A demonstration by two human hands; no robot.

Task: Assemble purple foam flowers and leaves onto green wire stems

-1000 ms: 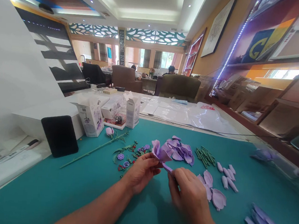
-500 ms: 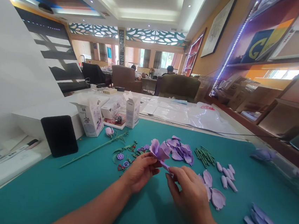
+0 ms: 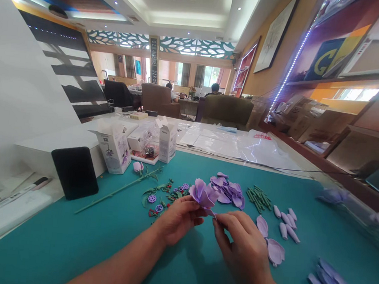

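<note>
Green mat [image 3: 48, 244], short of its far edge: left hand [image 3: 180, 219]'s pinching the flower [image 3: 203, 194], turned since earlier; right hand [image 3: 244, 236]'s pinching its lower petal [image 3: 211, 213].

The light-purple, smooth-surfaced flower with broad, cupped, overlapping petals [image 3: 204, 194] sits raised in the left hand [image 3: 182, 216], its open side facing upward. A narrow light-purple piece [image 3: 211, 213] juts from its underside, slanting down to the right hand's [image 3: 241, 236] fingertips, which partly hide its end.
</note>
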